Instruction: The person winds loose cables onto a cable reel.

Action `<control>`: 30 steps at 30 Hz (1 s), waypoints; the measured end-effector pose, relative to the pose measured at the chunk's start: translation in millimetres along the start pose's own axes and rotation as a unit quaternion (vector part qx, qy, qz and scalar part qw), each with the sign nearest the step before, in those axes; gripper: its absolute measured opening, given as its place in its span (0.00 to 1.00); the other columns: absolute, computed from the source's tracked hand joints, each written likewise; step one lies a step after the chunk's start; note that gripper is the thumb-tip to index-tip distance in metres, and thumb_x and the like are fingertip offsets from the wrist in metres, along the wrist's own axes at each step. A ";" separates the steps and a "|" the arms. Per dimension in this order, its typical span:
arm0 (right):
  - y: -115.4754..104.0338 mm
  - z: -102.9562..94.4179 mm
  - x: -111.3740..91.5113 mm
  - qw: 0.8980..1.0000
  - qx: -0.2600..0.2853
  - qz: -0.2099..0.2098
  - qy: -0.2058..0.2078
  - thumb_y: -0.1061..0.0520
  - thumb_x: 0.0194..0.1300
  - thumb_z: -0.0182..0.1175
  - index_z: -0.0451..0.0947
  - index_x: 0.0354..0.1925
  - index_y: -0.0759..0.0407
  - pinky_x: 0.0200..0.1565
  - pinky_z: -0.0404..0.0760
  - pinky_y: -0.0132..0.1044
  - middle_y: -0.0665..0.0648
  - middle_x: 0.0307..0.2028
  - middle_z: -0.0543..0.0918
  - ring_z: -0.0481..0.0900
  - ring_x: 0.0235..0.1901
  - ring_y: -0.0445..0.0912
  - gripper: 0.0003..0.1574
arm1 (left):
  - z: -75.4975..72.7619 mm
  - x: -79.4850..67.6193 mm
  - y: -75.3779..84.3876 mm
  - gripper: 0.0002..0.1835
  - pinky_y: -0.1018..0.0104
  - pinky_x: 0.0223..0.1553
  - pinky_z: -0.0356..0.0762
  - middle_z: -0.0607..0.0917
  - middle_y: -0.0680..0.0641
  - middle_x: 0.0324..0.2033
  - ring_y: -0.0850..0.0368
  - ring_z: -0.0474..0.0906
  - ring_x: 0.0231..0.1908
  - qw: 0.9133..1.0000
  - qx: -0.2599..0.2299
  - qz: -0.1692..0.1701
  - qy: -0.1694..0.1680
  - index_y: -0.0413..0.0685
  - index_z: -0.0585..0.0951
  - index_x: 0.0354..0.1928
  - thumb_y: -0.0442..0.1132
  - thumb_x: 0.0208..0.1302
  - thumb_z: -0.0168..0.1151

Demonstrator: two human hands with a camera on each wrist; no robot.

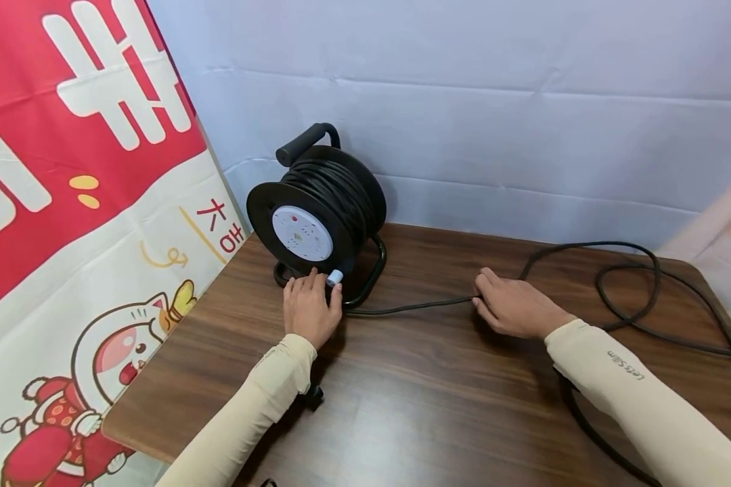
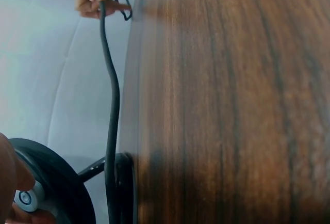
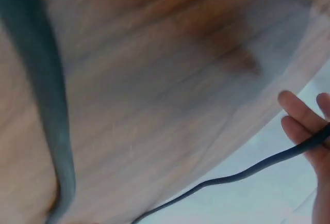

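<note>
I am viewing 2 bare hands working with a black cable reel (image 1: 319,203) that is standing near the back edge of a wooden table (image 1: 414,392), left of centre. The left hand (image 1: 311,304) is pinching a pale knob (image 1: 335,277) low on the reel's front flange, its thumb and a finger lying on either side. Farther right, the right hand (image 1: 514,304) is gripping the black cable (image 1: 408,308) between thumb and fingers, and the cable is running from the base of the reel to that grip. Beyond the right hand, more cable is looping over the right end of the table, with another length passing beneath the right sleeve (image 1: 633,385).

On the reel, I am seeing dark turns filling the drum, a round white panel (image 1: 302,233) facing front, a handle (image 1: 301,144) rising above and a tubular stand (image 1: 374,270) supporting it. Pale cloth (image 1: 463,135) is hanging behind; a red-and-white banner (image 1: 116,169) is covering the left side.
</note>
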State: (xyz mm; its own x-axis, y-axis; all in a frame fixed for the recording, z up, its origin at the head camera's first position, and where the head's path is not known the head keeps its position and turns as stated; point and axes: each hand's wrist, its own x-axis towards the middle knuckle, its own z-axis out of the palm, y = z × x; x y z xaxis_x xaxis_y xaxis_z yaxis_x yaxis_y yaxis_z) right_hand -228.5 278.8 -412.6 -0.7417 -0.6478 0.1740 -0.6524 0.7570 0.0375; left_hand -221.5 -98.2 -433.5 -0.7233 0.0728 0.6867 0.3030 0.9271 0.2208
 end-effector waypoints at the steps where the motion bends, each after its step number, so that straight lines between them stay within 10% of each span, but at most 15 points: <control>1: -0.2 -0.2 -2.2 1.000 -0.006 -0.014 0.008 0.50 0.67 0.49 0.59 0.31 0.54 0.15 0.56 0.30 0.51 0.27 0.59 0.54 0.11 0.38 0.12 | 0.3 0.3 0.5 0.17 0.43 0.54 0.62 0.81 0.37 0.46 0.41 0.76 0.43 1.000 0.000 0.001 -0.002 0.40 0.80 0.39 0.48 0.59 0.55; 8: 4.6 -4.4 -2.5 0.996 -0.043 -0.060 0.058 0.51 0.60 0.58 0.59 0.30 0.56 0.13 0.54 0.29 0.50 0.24 0.60 0.51 0.08 0.36 0.17 | 1.3 4.1 -1.8 0.18 0.43 0.54 0.62 0.81 0.37 0.46 0.41 0.76 0.43 1.000 0.000 0.009 0.002 0.40 0.80 0.39 0.48 0.59 0.55; 20: 25.0 -1.2 13.8 0.991 -0.061 0.067 0.094 0.59 0.62 0.55 0.70 0.35 0.62 0.12 0.60 0.35 0.61 0.33 0.75 0.64 0.11 0.44 0.07 | -0.2 -3.6 -6.0 0.17 0.43 0.54 0.61 0.81 0.38 0.46 0.41 0.76 0.43 1.000 0.002 0.001 -0.005 0.40 0.81 0.39 0.47 0.58 0.55; 24: 26.2 4.6 18.3 0.988 -0.039 0.120 0.088 0.63 0.61 0.54 0.70 0.49 0.66 0.18 0.72 0.43 0.67 0.53 0.73 0.79 0.33 0.57 0.17 | 0.2 -5.8 -7.8 0.17 0.43 0.54 0.62 0.81 0.39 0.46 0.41 0.76 0.43 1.000 0.002 0.005 -0.001 0.40 0.81 0.38 0.47 0.58 0.55; 30: 26.5 9.3 21.4 0.984 -0.024 0.165 0.066 0.65 0.50 0.65 0.57 0.63 0.70 0.39 0.75 0.55 0.69 0.65 0.57 0.59 0.61 0.63 0.45 | 0.3 -7.1 -10.7 0.17 0.43 0.54 0.62 0.81 0.39 0.45 0.42 0.76 0.43 1.000 0.002 0.008 0.005 0.39 0.81 0.38 0.47 0.58 0.56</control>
State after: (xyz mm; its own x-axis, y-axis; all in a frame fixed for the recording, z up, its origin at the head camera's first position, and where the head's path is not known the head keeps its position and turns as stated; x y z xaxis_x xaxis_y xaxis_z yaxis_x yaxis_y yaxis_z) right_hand -263.1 284.2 -417.0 -0.8832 -0.3507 0.3114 -0.3683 0.9297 0.0025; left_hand -219.7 -108.5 -440.9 -0.7118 0.0832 0.6974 0.3118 0.9272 0.2076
